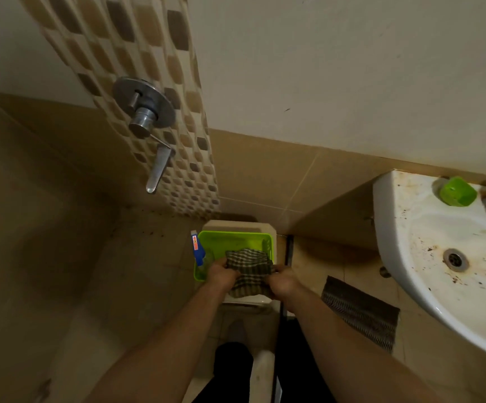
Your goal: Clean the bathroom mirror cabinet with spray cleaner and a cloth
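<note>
A dark green checked cloth [249, 270] hangs over the front of a lime green plastic basket [233, 238] that rests on a white stool low in the middle of the head view. My left hand [221, 275] grips the cloth's left edge. My right hand [283, 282] grips its right edge. A spray bottle [197, 248] with a blue head and an orange label stands at the basket's left rim, just beyond my left hand. The mirror cabinet is out of view.
A stained white sink [404, 237] juts out at the right, with a green soap dish [457, 191] and a tap on it. A chrome shower mixer [145, 112] sticks out of the mosaic wall at upper left. A striped mat [361, 311] lies under the sink.
</note>
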A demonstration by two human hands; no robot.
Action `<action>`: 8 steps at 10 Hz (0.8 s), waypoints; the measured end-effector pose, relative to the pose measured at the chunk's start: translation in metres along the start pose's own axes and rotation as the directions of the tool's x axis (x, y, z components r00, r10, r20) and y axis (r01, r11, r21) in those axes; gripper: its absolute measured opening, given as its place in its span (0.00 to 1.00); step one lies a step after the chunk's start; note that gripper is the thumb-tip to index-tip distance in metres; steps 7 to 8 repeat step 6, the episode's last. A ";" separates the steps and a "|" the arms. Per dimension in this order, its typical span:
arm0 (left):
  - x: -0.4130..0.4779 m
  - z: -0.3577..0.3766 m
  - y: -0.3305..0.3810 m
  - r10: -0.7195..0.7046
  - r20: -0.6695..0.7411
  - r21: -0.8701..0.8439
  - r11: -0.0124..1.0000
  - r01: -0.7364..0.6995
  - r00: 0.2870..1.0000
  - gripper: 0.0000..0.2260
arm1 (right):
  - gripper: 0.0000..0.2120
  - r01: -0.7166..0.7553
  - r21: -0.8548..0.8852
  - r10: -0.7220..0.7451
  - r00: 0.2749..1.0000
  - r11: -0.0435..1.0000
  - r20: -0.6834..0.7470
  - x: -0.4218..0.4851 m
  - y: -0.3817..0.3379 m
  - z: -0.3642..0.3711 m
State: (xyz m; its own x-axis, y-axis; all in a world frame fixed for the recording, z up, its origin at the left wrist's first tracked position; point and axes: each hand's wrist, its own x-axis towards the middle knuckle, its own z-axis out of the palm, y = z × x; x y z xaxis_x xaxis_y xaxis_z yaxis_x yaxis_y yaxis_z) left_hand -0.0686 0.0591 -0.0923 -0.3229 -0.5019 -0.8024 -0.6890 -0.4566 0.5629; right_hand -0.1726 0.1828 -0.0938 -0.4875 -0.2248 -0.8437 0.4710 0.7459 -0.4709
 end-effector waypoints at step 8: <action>0.059 0.022 -0.033 0.124 -0.009 0.428 0.897 -0.108 0.992 0.28 | 0.30 0.103 -0.229 -0.130 0.986 0.968 -0.105 0.071 0.049 0.005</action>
